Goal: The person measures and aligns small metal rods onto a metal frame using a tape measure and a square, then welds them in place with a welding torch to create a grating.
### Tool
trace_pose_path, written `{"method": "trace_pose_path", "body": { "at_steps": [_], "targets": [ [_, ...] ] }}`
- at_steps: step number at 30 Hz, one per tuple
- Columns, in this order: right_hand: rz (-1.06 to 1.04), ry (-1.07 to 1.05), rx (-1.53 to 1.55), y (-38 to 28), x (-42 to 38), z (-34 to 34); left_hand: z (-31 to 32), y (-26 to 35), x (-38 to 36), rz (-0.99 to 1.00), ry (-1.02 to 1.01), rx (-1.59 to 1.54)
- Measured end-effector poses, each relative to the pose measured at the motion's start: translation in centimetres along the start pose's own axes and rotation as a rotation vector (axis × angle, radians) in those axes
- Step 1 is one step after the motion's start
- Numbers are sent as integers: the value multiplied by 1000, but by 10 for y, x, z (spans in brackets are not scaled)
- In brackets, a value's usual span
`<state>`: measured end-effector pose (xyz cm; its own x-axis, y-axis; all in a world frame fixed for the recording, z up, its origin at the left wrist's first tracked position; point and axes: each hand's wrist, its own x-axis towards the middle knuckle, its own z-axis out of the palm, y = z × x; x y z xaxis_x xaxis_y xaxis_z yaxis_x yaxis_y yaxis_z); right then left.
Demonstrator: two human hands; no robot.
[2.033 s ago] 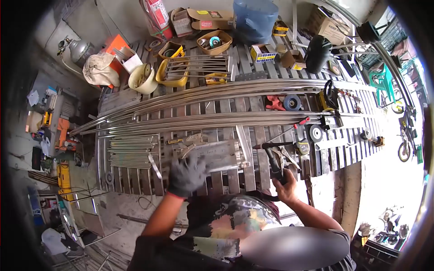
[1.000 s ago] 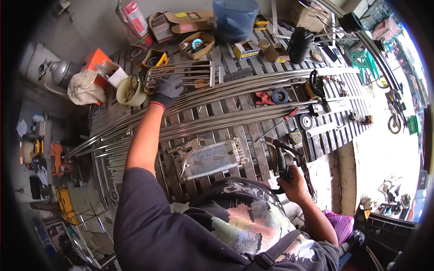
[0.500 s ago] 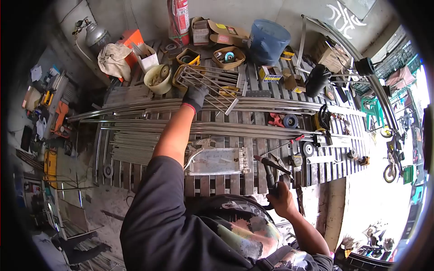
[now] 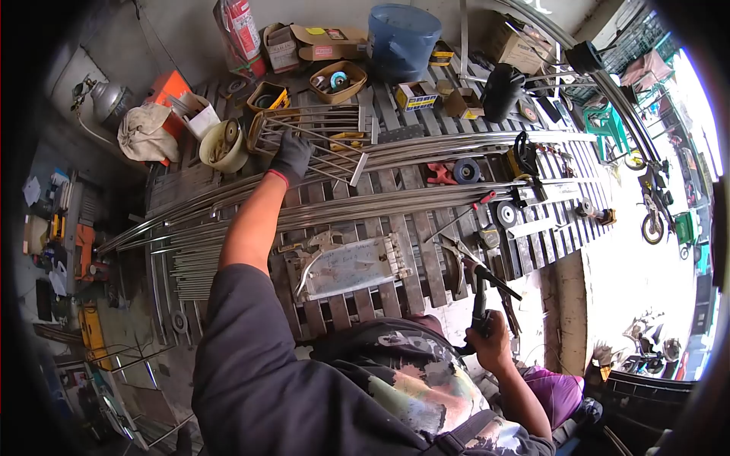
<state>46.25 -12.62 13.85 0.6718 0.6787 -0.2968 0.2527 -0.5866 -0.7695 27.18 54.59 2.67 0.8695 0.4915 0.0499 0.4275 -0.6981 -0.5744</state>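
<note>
My left hand (image 4: 292, 157), in a dark glove with a red cuff, is closed on a small metal frame of parallel bars (image 4: 358, 169) across the table. The frame lies tilted over long shiny metal tubes (image 4: 426, 152). Bare and low on the right, my right hand (image 4: 493, 340) is wrapped round the black handle of what looks like a welding torch (image 4: 480, 298). Its head is at the table's front edge, beside a pair of pliers or clamp (image 4: 455, 254). Between my arms lies a flat metal plate with writing (image 4: 350, 272).
The slatted metal table (image 4: 388, 182) carries a bucket (image 4: 228, 156), a blue tub (image 4: 403, 45), a basket (image 4: 357, 85), small boxes (image 4: 416, 96) and a tape measure (image 4: 489, 238). A fire extinguisher (image 4: 242, 30) and a gas cylinder (image 4: 112, 102) stand behind. A post (image 4: 569, 304) is at right.
My view has turned and shifted, so the table appears tilted and further left. The left hand still grips the frame; the right hand and torch appear slightly lower and further right.
</note>
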Motion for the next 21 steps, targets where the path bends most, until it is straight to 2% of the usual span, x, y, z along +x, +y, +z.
{"method": "trace_pose_path", "body": {
  "at_steps": [2,5,8,12,15,18,19,20,21],
  "targets": [
    [-15,21,6,-9,-1,3,-9,-9,5,84,-16,-14],
    [-68,50,-91,-25,0,8,-14,-16,7,196,16,-265],
    [-47,45,-43,-27,7,18,-43,-17,9,181,8,-443],
    [-40,64,-72,-40,10,27,-70,-28,11,250,110,-552],
    [-66,59,-175,-58,14,26,-76,-42,20,226,200,-679],
    [-24,4,-128,-65,20,29,-87,-66,34,239,239,-760],
    [-12,21,-129,-69,23,27,-70,-72,45,242,355,-810],
    [32,-24,-145,-78,24,25,-54,-76,53,187,307,-880],
    [37,-47,-91,-65,28,29,-24,-83,67,220,354,-668]
  ]
}}
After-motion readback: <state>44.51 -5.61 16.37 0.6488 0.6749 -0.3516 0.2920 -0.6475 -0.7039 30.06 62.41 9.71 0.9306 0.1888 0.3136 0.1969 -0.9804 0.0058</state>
